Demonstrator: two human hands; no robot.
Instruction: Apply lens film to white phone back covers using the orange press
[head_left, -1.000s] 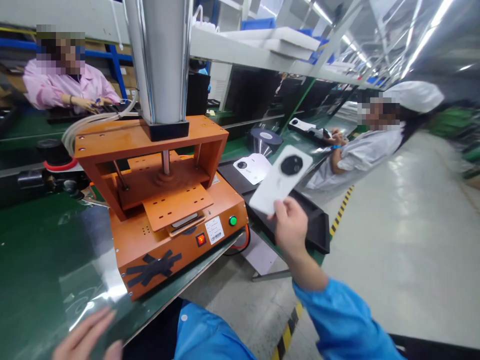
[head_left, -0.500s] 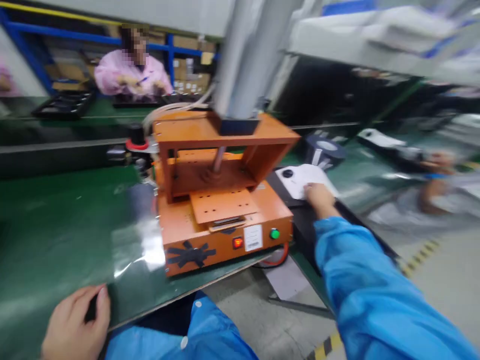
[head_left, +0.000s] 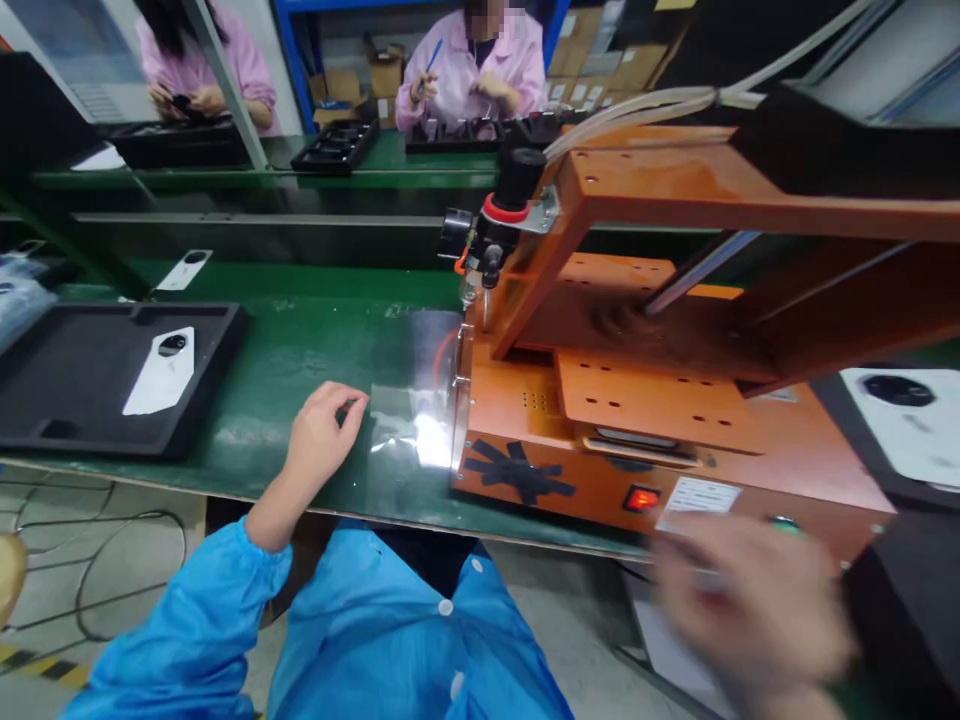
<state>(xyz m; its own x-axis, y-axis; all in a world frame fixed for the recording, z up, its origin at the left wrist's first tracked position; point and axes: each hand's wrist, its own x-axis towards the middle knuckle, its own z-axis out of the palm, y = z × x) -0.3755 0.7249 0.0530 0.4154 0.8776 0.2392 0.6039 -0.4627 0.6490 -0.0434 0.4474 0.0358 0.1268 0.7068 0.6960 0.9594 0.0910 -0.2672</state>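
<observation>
My left hand (head_left: 322, 432) rests on the green bench (head_left: 300, 340), fingers loosely curled, fingertips at the edge of a clear plastic film (head_left: 409, 425) lying flat beside the orange press (head_left: 675, 440). My right hand (head_left: 750, 605) is blurred, low in front of the press near its white label and green button (head_left: 784, 522), with nothing seen in it. A white phone (head_left: 911, 425) with a round black camera lies on a black tray to the right of the press. Another white phone (head_left: 161, 370) lies in a black foam tray (head_left: 67, 385) at my left.
The press has a lit red switch (head_left: 641, 497), black tape on its front and an air regulator (head_left: 501, 210) with hoses at its back left. A white cover (head_left: 184, 270) lies further back. Two people in pink work at the far bench with black trays. Cables lie on the floor.
The view has swung left. My right hand has left the white phone on the right tray and come back in front of the press. My left hand has moved up onto the bench by the film.
</observation>
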